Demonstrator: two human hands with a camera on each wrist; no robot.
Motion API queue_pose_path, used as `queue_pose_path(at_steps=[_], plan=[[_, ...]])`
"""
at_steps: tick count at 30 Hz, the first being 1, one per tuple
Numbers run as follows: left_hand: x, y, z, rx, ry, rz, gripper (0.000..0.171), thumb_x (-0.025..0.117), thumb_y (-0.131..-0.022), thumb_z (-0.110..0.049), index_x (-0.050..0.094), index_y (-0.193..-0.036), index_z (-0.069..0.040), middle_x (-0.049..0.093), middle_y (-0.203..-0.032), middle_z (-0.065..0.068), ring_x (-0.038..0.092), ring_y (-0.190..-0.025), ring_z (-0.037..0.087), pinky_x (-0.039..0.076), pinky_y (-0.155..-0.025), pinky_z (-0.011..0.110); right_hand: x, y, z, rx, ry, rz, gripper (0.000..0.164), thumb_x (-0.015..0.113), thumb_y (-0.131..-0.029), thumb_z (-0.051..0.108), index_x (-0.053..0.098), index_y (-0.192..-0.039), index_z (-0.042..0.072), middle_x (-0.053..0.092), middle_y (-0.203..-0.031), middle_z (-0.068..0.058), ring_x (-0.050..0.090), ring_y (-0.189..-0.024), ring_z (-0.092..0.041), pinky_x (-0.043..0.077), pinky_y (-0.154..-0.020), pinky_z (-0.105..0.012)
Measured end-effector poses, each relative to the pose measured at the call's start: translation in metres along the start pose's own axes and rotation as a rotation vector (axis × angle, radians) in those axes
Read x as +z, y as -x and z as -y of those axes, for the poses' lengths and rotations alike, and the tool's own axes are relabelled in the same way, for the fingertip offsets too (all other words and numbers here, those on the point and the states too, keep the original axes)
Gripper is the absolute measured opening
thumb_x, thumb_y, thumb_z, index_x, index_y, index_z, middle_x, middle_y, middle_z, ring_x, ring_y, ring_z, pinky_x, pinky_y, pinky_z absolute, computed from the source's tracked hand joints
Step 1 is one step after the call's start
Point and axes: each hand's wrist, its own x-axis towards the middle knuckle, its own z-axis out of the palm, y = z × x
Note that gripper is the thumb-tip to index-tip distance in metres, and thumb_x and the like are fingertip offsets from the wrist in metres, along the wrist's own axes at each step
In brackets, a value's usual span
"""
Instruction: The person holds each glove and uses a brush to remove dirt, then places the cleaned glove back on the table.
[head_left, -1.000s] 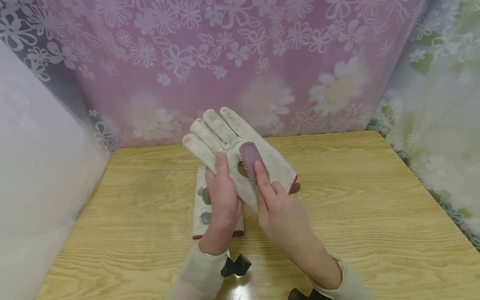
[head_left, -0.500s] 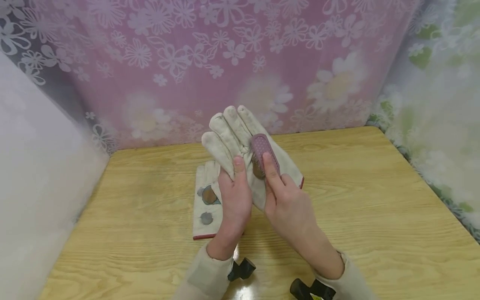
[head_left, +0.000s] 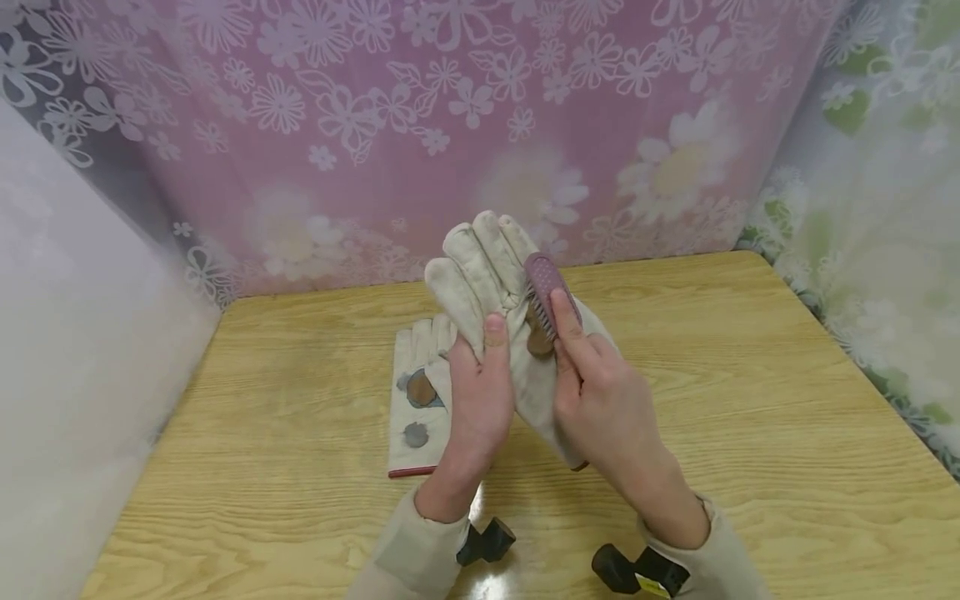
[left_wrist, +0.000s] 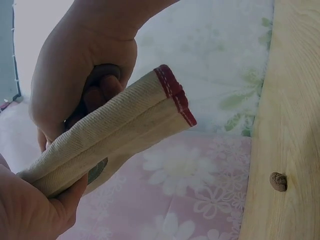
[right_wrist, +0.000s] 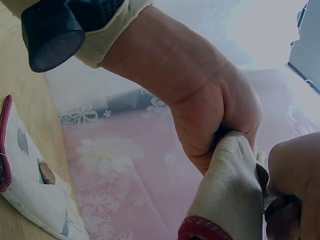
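Note:
My left hand [head_left: 480,396] grips a cream canvas work glove [head_left: 480,258] above the table, thumb on its face and fingers behind. The glove slants up, fingers away from me. My right hand [head_left: 607,400] holds a purple hairbrush-like scrub brush [head_left: 543,275], index finger stretched along its back. Its bristles point at a brown stain [head_left: 540,340] on the glove's palm, right at its edge. In the left wrist view the red-hemmed cuff [left_wrist: 175,95] points outward, and a dark green patch [left_wrist: 97,170] shows on the glove's other side.
A second work glove [head_left: 405,454] lies flat on the wooden table [head_left: 750,400], with grey stains and a brown round spot [head_left: 421,387]. A small brown lump [left_wrist: 278,181] sits on the tabletop. Floral curtains [head_left: 420,192] stand behind and at the sides.
Both hands have shifted right with the held glove and brush, uncovering more of the lying glove. The held glove has turned more upright, its cuff dropping behind my right hand.

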Motion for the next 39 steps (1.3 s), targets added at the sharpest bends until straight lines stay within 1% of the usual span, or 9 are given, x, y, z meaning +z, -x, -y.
queue_pose_path(at_steps=[10,16,18,21,23,26,30,36,39], plan=[[-0.01,-0.006,-0.005,-0.028,-0.006,0.062,0.04,0.041,-0.107,-0.032,0.05,-0.133,-0.003,0.068,-0.113,0.019,0.07,-0.097,0.026,0.057,-0.084,0.038,-0.008,-0.004,-0.003,-0.005,0.003,0.056,0.055,0.065,-0.089,-0.001,0.053,-0.143,0.006,0.057,-0.069,-0.015,0.04,-0.048,-0.017,0.037,-0.041,-0.031],[-0.014,-0.009,-0.01,-0.095,0.144,0.028,0.038,0.041,-0.107,-0.026,0.047,-0.135,-0.001,0.063,-0.121,0.019,0.067,-0.103,0.023,0.055,-0.09,0.036,-0.015,-0.007,-0.004,-0.044,-0.074,0.117,0.055,0.064,-0.091,-0.002,0.052,-0.144,0.008,0.065,-0.08,-0.015,0.05,-0.058,-0.017,0.044,-0.049,-0.032],[-0.015,-0.009,-0.012,-0.117,0.198,0.01,0.037,0.04,-0.107,-0.024,0.046,-0.136,-0.002,0.062,-0.122,0.018,0.066,-0.105,0.021,0.054,-0.092,0.035,-0.018,-0.007,-0.003,-0.053,-0.109,0.14,0.056,0.064,-0.091,-0.002,0.051,-0.144,0.008,0.069,-0.088,-0.016,0.059,-0.068,-0.019,0.049,-0.056,-0.034],[-0.015,-0.01,-0.013,-0.13,0.247,-0.006,0.036,0.039,-0.107,-0.023,0.046,-0.135,0.0,0.063,-0.118,0.015,0.067,-0.102,0.019,0.055,-0.09,0.034,-0.024,-0.008,-0.001,-0.017,-0.2,0.191,0.055,0.062,-0.092,-0.003,0.05,-0.145,0.008,0.07,-0.116,-0.018,0.068,-0.098,-0.023,0.055,-0.076,-0.03],[-0.015,-0.009,-0.013,-0.131,0.256,-0.011,0.036,0.039,-0.107,-0.024,0.047,-0.134,0.0,0.064,-0.114,0.013,0.068,-0.098,0.018,0.056,-0.088,0.034,-0.029,-0.009,0.001,0.039,-0.299,0.239,0.054,0.059,-0.095,-0.003,0.048,-0.147,0.009,0.061,-0.134,-0.014,0.06,-0.121,-0.023,0.051,-0.094,-0.024],[-0.015,-0.009,-0.014,-0.139,0.265,-0.002,0.038,0.039,-0.108,-0.026,0.046,-0.136,-0.002,0.064,-0.115,0.011,0.068,-0.099,0.017,0.056,-0.088,0.034,-0.036,-0.011,0.002,0.146,-0.436,0.3,0.052,0.052,-0.1,-0.001,0.045,-0.149,0.013,0.048,-0.148,-0.007,0.045,-0.136,-0.017,0.037,-0.107,-0.016],[-0.015,-0.008,-0.015,-0.145,0.265,0.008,0.038,0.038,-0.108,-0.026,0.043,-0.139,-0.005,0.062,-0.12,0.013,0.067,-0.103,0.018,0.055,-0.091,0.035,-0.04,-0.012,0.003,0.179,-0.488,0.319,0.051,0.05,-0.101,-0.001,0.045,-0.149,0.015,0.046,-0.149,-0.006,0.042,-0.137,-0.014,0.035,-0.108,-0.015],[-0.017,-0.009,-0.015,-0.13,0.256,-0.001,0.039,0.038,-0.108,-0.027,0.046,-0.137,-0.003,0.063,-0.119,0.017,0.068,-0.101,0.019,0.055,-0.09,0.036,-0.037,-0.009,0.008,0.077,-0.38,0.264,0.056,0.058,-0.095,-0.006,0.047,-0.147,0.011,0.052,-0.144,-0.01,0.051,-0.13,-0.02,0.041,-0.101,-0.012],[-0.017,-0.01,-0.016,-0.122,0.26,-0.001,0.038,0.038,-0.108,-0.027,0.047,-0.136,-0.002,0.064,-0.118,0.017,0.068,-0.1,0.019,0.056,-0.089,0.036,-0.039,-0.009,0.01,0.118,-0.433,0.266,0.054,0.055,-0.097,-0.004,0.046,-0.148,0.012,0.05,-0.146,-0.009,0.049,-0.133,-0.018,0.04,-0.103,-0.014]])
